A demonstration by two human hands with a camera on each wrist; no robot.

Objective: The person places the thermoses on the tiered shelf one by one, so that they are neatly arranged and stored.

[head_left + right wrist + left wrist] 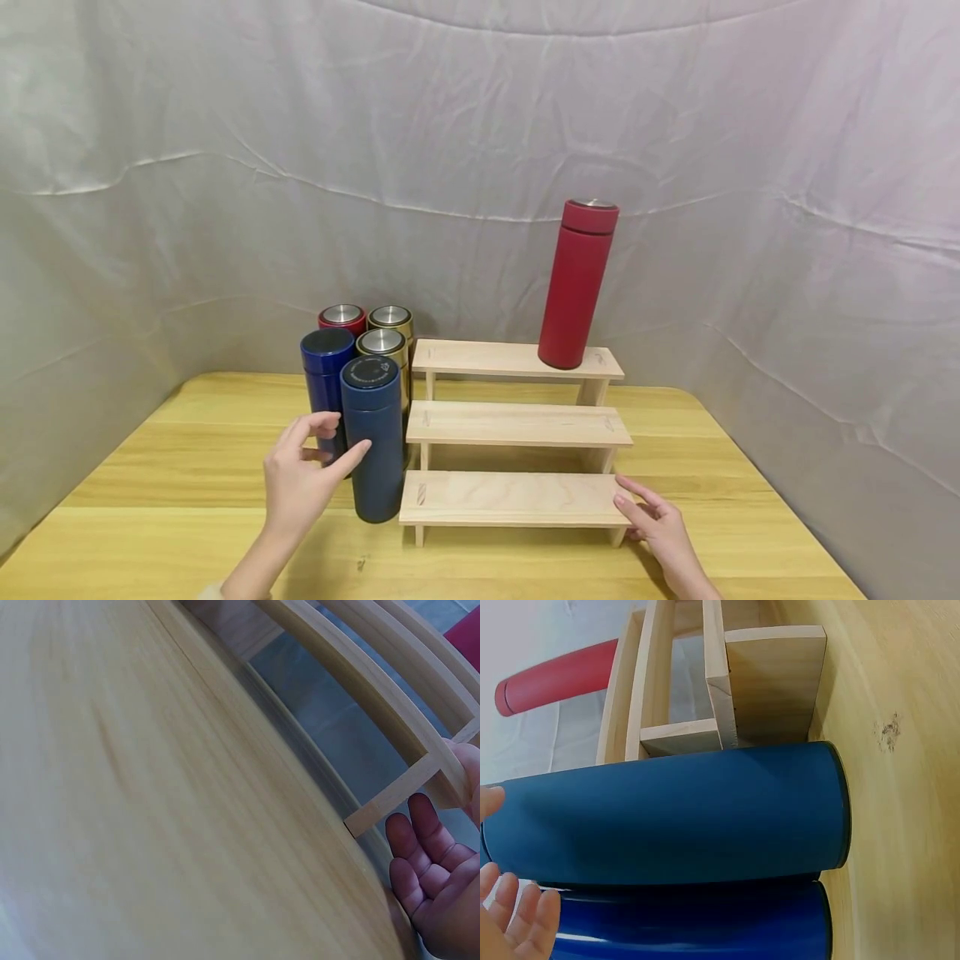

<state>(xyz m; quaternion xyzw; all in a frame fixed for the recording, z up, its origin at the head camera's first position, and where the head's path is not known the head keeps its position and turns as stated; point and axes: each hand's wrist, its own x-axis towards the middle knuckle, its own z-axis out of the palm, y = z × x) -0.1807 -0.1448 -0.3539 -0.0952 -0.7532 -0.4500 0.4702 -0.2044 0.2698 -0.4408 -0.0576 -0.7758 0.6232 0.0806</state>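
In the head view, the loosely spread, empty left hand (296, 479) partly covers a royal-blue bottle (324, 387) beside the slate-blue bottle (380, 454), left of the wooden stand (517, 500); the left wrist view crops the slate-blue bottle's lid; the right wrist view cuts off the right hand (444, 891), fingers relaxed, touching the stand's end.

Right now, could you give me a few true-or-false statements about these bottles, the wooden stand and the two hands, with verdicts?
1. The top shelf of the stand bears a red bottle. True.
2. Both hands hold bottles. False: the right hand touches the lowest shelf.
3. The left hand is close to the matte blue bottle. True.
4. The middle shelf carries a gold bottle. False: both gold bottles are beside the stand.
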